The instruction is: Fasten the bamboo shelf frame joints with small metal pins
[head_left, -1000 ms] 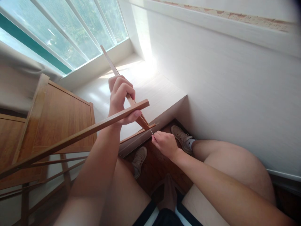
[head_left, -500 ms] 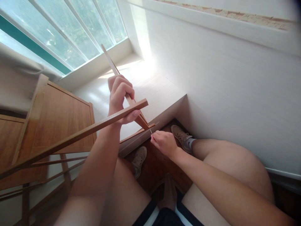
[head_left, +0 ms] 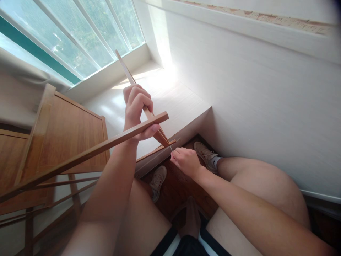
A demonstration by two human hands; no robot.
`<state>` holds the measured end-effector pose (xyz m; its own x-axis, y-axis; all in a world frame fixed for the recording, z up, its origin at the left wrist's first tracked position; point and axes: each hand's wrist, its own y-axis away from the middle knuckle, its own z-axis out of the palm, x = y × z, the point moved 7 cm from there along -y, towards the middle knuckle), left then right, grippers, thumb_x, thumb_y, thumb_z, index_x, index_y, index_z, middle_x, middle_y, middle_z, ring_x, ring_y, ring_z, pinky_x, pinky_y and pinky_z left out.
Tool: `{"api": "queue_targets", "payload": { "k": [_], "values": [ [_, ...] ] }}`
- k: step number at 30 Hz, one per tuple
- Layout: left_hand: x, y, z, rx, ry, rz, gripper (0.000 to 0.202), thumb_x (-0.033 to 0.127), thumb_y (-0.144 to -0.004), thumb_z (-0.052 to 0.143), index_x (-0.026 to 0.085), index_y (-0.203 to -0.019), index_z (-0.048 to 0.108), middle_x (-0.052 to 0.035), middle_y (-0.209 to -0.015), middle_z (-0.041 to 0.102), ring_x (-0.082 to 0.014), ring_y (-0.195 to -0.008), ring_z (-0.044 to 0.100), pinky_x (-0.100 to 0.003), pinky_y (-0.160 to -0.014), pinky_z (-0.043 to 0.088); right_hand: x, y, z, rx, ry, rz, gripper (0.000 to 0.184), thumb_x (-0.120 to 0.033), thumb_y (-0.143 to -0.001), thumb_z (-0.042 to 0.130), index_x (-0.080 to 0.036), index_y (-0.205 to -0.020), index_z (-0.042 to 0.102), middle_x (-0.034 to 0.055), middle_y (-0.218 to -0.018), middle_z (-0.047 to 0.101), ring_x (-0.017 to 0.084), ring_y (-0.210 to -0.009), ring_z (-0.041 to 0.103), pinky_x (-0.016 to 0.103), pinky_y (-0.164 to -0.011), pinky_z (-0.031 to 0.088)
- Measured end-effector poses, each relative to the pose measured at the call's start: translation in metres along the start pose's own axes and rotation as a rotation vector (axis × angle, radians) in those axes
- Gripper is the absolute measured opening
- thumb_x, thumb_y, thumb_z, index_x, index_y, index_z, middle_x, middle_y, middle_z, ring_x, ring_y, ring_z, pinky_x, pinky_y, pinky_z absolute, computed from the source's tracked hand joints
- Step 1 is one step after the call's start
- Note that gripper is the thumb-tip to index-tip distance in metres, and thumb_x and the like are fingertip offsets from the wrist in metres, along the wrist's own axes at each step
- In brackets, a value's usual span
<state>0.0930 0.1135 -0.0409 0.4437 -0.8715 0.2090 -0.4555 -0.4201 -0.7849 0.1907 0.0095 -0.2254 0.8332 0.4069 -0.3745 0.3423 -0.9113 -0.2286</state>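
Observation:
My left hand [head_left: 138, 108] is closed round a slanting bar of a wooden frame [head_left: 159, 134]. A long wooden rail [head_left: 106, 146] of the same brown wood crosses in front of my left wrist, with my thumb against its underside near the end. Lower down, my right hand [head_left: 186, 161] pinches a thin metal rod [head_left: 171, 148], whose far end meets the frame's lower corner. Most of this rod is hidden in my fingers, so its exact kind cannot be told. A short wooden crosspiece [head_left: 172, 142] lies at that corner.
Brown panelled wooden furniture [head_left: 73, 131] stands on the left. Behind the frame is a white ledge [head_left: 183, 103] under a barred window [head_left: 87, 32]. A white wall [head_left: 247, 96] rises on the right. My shoes [head_left: 158, 182] rest on a dark wooden floor [head_left: 173, 192] below my hands.
My left hand and the wooden frame have shifted very slightly to the right. My right hand stays at the same corner with the metal rod.

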Motion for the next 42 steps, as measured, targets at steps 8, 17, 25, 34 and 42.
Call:
{"api": "queue_targets", "payload": {
  "k": [8,17,25,34,42],
  "values": [
    [-0.003,-0.001,-0.002,0.034,0.119,0.009,0.051,0.078,-0.072,0.045,0.027,-0.075,0.046,-0.0056,-0.075,0.046,-0.0270,-0.085,0.045,-0.054,-0.081,0.037,0.005,0.000,0.001,-0.028,-0.076,0.043,0.028,-0.024,-0.095,0.045,-0.018,-0.071,0.059,0.0049,-0.075,0.064,0.016,-0.071,0.053,0.031,-0.060,0.023],
    [-0.007,0.000,-0.001,0.077,0.123,0.001,0.052,0.080,-0.069,0.046,0.028,-0.074,0.045,-0.0051,-0.073,0.046,-0.0275,-0.082,0.044,-0.053,-0.080,0.037,0.016,0.008,0.013,-0.030,-0.423,0.298,0.033,-0.031,-0.096,0.042,-0.019,-0.067,0.050,0.0035,-0.069,0.059,0.014,-0.062,0.049,0.030,-0.058,0.021],
    [-0.008,0.002,-0.001,0.066,0.115,-0.011,0.053,0.080,-0.071,0.044,0.026,-0.075,0.045,-0.0053,-0.075,0.047,-0.0266,-0.084,0.045,-0.054,-0.083,0.037,0.010,0.015,0.043,-0.105,-1.090,0.529,0.042,-0.048,-0.097,0.031,-0.023,-0.064,0.037,-0.0054,-0.049,0.039,0.011,-0.044,0.044,0.024,-0.047,0.033],
    [-0.008,0.002,-0.001,0.051,0.102,-0.003,0.053,0.080,-0.071,0.044,0.027,-0.075,0.045,-0.0055,-0.075,0.046,-0.0268,-0.084,0.044,-0.053,-0.082,0.038,-0.001,0.018,0.054,-0.203,-1.523,0.581,0.042,-0.059,-0.091,0.033,-0.024,-0.068,0.033,-0.0077,-0.056,0.032,0.010,-0.043,0.043,0.022,-0.038,0.034],
    [-0.009,0.003,-0.001,0.020,0.069,-0.018,0.056,0.082,-0.071,0.040,0.027,-0.076,0.045,-0.0057,-0.077,0.047,-0.0267,-0.085,0.045,-0.054,-0.082,0.037,0.000,0.025,0.050,-0.171,-1.239,0.500,0.041,-0.050,-0.094,0.032,-0.023,-0.064,0.033,-0.0064,-0.053,0.033,0.011,-0.044,0.041,0.024,-0.045,0.030]
  ]
}}
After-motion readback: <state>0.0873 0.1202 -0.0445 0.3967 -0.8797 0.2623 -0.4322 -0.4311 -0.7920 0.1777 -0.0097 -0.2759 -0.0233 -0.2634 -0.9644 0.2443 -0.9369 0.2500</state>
